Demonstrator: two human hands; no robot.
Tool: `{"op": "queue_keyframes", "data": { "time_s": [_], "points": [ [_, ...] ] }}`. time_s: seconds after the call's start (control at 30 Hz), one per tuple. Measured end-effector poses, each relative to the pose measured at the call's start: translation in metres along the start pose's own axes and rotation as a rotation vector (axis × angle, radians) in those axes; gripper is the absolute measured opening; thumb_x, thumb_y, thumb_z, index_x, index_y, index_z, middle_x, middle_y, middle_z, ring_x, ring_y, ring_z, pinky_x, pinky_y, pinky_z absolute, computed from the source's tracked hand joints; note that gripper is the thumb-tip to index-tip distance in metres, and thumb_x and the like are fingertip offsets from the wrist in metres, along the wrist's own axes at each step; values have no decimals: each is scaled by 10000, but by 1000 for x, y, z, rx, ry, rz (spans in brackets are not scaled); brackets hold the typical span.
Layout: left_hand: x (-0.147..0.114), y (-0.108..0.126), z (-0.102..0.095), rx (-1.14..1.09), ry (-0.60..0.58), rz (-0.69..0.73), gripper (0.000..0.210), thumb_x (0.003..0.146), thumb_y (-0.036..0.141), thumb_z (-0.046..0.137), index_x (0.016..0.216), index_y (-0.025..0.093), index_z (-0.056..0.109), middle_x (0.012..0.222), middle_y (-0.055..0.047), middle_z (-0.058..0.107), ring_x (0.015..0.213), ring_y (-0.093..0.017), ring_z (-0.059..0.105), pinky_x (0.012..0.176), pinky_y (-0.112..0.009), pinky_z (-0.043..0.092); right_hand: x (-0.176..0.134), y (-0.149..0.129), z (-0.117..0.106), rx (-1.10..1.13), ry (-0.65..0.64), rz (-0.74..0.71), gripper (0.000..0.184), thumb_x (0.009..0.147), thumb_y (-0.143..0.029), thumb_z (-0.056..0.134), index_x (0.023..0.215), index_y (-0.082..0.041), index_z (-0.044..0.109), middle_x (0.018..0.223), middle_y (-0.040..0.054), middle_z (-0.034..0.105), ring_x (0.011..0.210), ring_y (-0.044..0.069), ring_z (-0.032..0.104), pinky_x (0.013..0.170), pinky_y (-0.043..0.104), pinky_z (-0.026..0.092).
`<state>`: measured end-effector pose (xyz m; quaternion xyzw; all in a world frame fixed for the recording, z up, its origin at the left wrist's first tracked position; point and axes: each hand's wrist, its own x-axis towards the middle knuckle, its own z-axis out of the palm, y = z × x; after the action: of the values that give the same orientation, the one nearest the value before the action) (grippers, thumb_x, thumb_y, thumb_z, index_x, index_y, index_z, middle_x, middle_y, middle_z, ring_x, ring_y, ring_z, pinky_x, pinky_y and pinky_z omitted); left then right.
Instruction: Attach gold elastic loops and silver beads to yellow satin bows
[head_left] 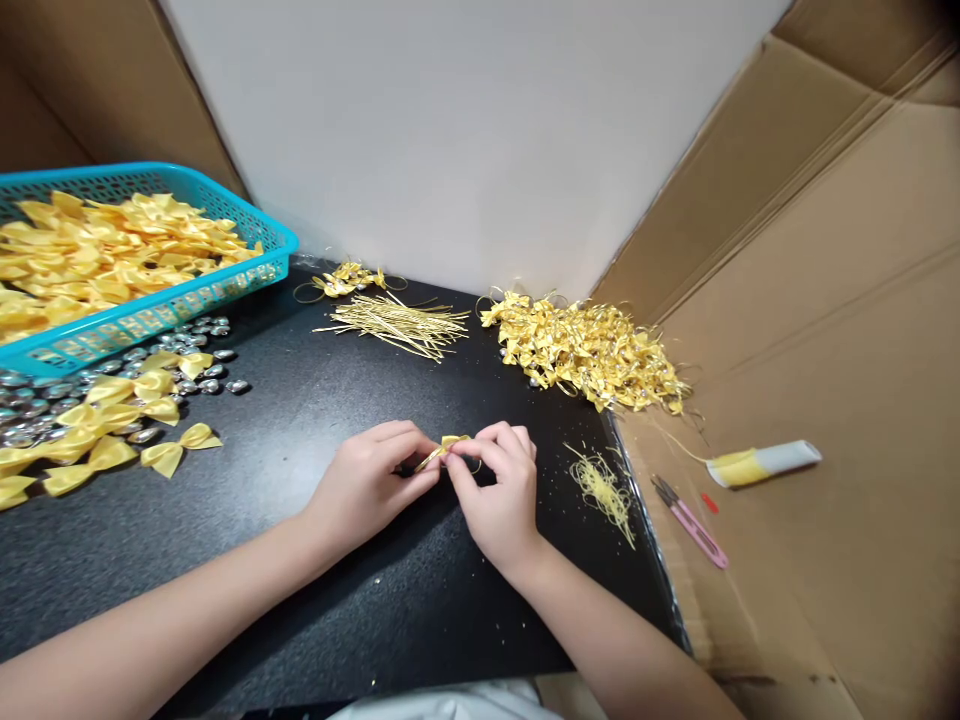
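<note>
Over the middle of the black table, my left hand (371, 475) and my right hand (501, 490) meet at their fingertips. Between them is a small yellow ribbon bow (454, 440), partly covered by the fingers. A thin gold cord (429, 459) shows beside the left fingertips and seems to run around the bow. Both hands are closed in a pinch, thumbs against forefingers. How the cord is fastened cannot be made out. Beyond the hands lies a bundle of cut gold cords (401, 325).
A blue basket (289, 245) of yellow bows stands at left. Loose bows (112, 415) and silver beads (214, 372) lie before it. Finished-looking bows with loops (589, 350) are heaped at right. Cord scraps (604, 490), pink thread snips (694, 525) and a thread spool (765, 464) lie nearby. Cardboard walls (825, 300) flank the table.
</note>
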<state>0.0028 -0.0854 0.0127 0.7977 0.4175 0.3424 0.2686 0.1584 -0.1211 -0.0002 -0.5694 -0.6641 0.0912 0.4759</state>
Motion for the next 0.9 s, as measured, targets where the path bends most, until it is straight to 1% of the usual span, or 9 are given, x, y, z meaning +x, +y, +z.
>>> {"op": "queue_keyframes", "data": {
  "time_s": [0.07,0.17,0.27,0.33,0.4,0.53,0.63,0.7,0.9],
  "points": [
    [1,2,-1,-41,-15,-66,197,781,331,598,661,184,651,604,-10,617,574,-139,538,579,-233,397,0,1,0,19,-19,-7,109,823,-146,665,739,-214,680,752,3,602,778,170,536,768,338,383],
    [4,1,-2,-154,-44,-238,191,744,334,610,658,171,657,597,-7,633,562,-140,536,550,-229,390,2,3,-4,61,4,-86,124,868,-158,614,759,-203,649,769,13,594,782,169,540,762,337,396],
    [9,-5,-3,-273,-80,-406,228,710,375,622,645,159,658,607,-12,652,569,-143,541,540,-225,383,7,4,-16,122,69,-176,124,897,-177,581,785,-202,629,775,21,570,796,173,532,750,334,406],
    [12,-10,-3,-312,-101,-484,268,686,413,629,618,154,648,584,-6,633,544,-132,514,524,-221,360,13,6,-27,197,132,-166,121,903,-192,573,790,-206,614,790,22,544,806,173,524,734,325,416],
    [15,-14,-3,-328,-121,-541,294,658,440,630,594,153,633,544,9,592,513,-117,471,503,-215,326,20,8,-39,292,241,-131,123,901,-206,574,779,-209,594,804,15,509,785,162,514,698,307,416],
    [18,-17,-3,-346,-163,-600,305,618,455,633,571,154,610,514,23,544,497,-106,435,488,-209,284,38,14,-63,443,509,-120,143,877,-239,613,750,-198,563,811,-3,462,739,132,476,678,282,384],
    [20,-15,-4,-348,-197,-626,301,611,455,627,575,156,610,513,16,554,490,-107,423,479,-212,275,47,19,-75,473,640,-110,154,859,-260,643,746,-190,565,806,-2,459,749,133,460,692,285,363],
    [21,-15,-5,-352,-216,-634,295,605,450,627,572,157,604,511,16,553,487,-105,415,475,-213,270,49,21,-79,458,668,-111,166,852,-270,653,738,-189,564,798,-3,458,748,135,455,694,288,359],
    [20,-18,-4,-332,-252,-633,291,609,442,620,580,154,597,513,24,541,477,-95,394,470,-211,251,49,23,-80,378,654,-102,191,854,-306,651,737,-190,552,808,0,462,743,137,458,701,297,368]
  ]
}}
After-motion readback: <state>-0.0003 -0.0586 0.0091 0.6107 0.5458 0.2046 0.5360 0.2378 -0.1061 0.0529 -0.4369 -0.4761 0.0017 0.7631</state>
